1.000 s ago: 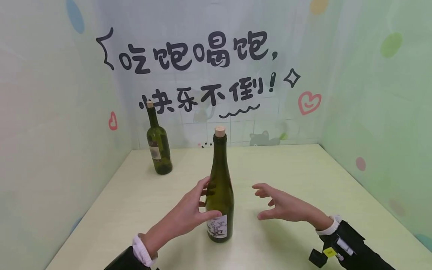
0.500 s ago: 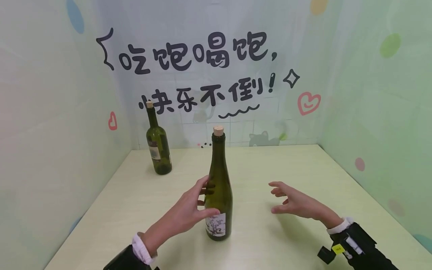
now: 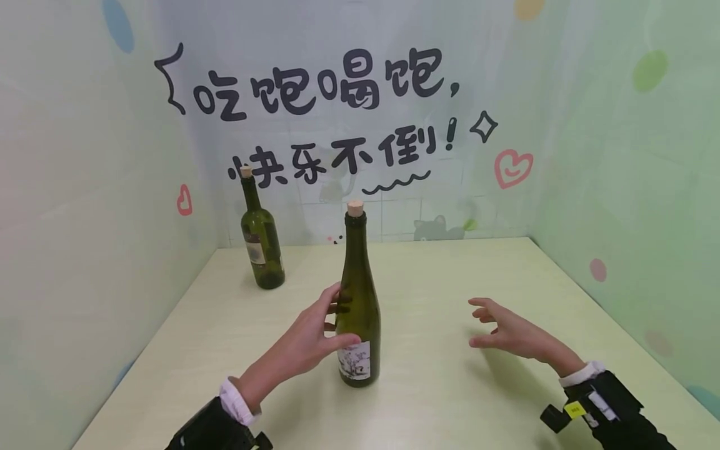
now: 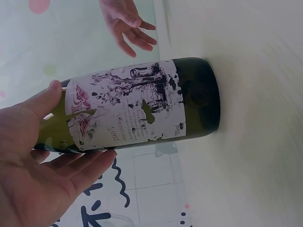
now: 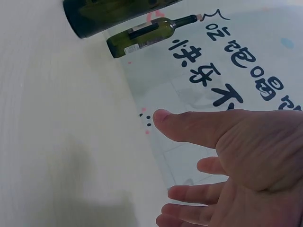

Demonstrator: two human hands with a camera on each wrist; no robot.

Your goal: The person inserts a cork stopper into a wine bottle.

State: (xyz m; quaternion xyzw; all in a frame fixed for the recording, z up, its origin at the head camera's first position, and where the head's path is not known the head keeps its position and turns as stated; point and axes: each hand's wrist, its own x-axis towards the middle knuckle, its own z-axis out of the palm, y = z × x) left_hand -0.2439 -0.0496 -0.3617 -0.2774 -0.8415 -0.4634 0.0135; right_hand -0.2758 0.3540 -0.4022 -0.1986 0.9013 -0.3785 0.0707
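My left hand point(image 3: 304, 340) grips a green wine bottle point(image 3: 362, 319) from its left side, thumb across the front and fingers round the back. A cork point(image 3: 355, 208) sits in the neck, and the bottle is upright. Its torn pale label point(image 4: 128, 106), with a dark tree drawing, faces the left wrist camera. Whether the base touches the table I cannot tell. To the right, my right hand point(image 3: 514, 331) hovers over the table, holding nothing, with its fingers loosely bent and thumb apart, as the right wrist view also shows.
Another corked green bottle point(image 3: 263, 244) stands upright at the back left of the pale wooden table point(image 3: 427, 375). Printed walls enclose the table at the back and both sides, the back wall point(image 3: 315, 37) bearing large dark lettering.
My right hand has moved away to the right from the bottle. My left hand and its bottle have shifted slightly left and up in the head view, still gripped. The back bottle stays put.
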